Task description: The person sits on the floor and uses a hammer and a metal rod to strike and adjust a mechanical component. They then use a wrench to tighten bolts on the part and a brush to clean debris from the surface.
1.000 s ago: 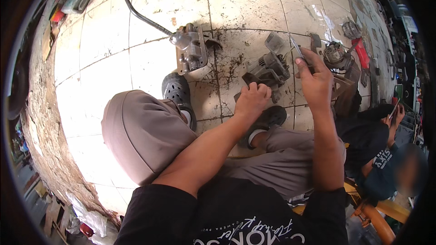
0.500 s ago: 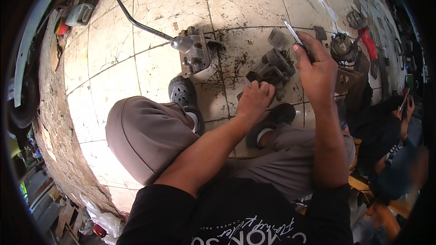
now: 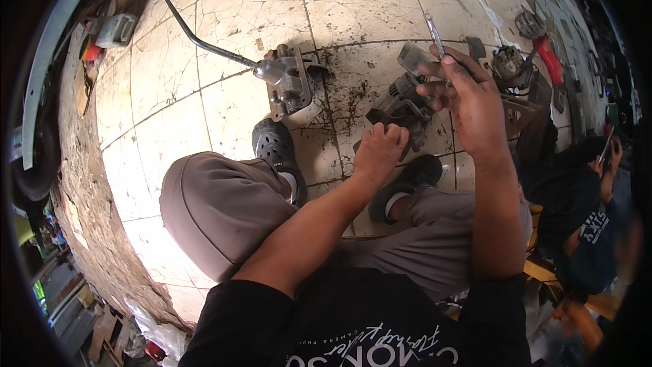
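My left hand (image 3: 379, 153) has its fingers curled over the near edge of a dark, greasy mechanical part (image 3: 399, 105) on the floor, and steadies it. Above the part's right side, my right hand (image 3: 473, 105) pinches a slim silver wrench (image 3: 433, 32) between thumb and forefinger. Its other fingers are loosely bent, and the wrench's ring end points away from me. Beyond my left shoe stands a metal gear-shift housing (image 3: 285, 81) with a long bent lever (image 3: 197, 41). A clear plastic container (image 3: 411, 58) lies just past the part.
At the right lie a red tool (image 3: 547, 60), a round motor-like part (image 3: 509, 64) and a brown crate (image 3: 521, 114). Another person (image 3: 567, 194) sits at the far right, holding a phone-like object. A greyish plastic box (image 3: 117, 30) lies far left, near a rough ledge (image 3: 88, 211).
My right hand has turned and its fingers have spread apart, so the wrench stands more upright. The left hand stays on the part.
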Tool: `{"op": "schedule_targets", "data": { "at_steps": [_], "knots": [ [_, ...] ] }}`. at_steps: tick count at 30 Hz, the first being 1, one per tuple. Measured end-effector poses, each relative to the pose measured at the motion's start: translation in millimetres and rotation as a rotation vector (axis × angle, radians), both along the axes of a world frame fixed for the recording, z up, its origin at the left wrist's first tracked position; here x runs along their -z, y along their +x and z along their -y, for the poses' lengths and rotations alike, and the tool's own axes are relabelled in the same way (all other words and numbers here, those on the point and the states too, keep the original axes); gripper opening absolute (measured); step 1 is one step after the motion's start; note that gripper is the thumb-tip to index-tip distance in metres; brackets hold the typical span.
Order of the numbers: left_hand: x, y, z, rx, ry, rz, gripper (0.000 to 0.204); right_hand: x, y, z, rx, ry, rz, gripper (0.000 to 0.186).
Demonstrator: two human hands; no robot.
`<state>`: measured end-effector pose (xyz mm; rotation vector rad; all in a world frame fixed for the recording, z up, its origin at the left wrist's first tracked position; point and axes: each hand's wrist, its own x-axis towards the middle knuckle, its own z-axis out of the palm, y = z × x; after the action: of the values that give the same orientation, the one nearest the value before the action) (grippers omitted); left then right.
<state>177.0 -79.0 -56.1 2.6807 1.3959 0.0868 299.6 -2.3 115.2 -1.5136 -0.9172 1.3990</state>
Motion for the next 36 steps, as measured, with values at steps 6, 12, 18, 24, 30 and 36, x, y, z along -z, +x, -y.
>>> {"op": "schedule_targets", "data": {
  "at_steps": [6,12,18,24,30,36],
  "knots": [
    [1.2,0.3,0.0,-0.006,0.011,0.001,0.041,6.2,6.0,0.0,-0.014,0.019,-0.135,0.032],
    [2.9,0.6,0.9,-0.009,0.027,0.009,0.042,2.9,4.4,-0.7,0.011,-0.001,-0.208,0.031],
    [1.9,0.3,1.1,0.002,0.017,-0.011,0.043,6.9,7.9,-1.9,0.004,0.029,-0.245,0.029],
    [-1.2,-0.2,1.1,0.005,0.022,-0.022,0.044,6.4,6.4,-1.3,0.016,0.042,-0.252,0.029],
    [1.4,0.2,1.6,-0.003,0.048,-0.008,0.042,7.9,8.8,-2.1,-0.026,0.070,-0.323,0.030],
    [1.4,0.2,1.1,-0.008,0.032,0.005,0.041,10.6,8.1,-2.0,-0.034,0.091,-0.334,0.031]
  ]
}}
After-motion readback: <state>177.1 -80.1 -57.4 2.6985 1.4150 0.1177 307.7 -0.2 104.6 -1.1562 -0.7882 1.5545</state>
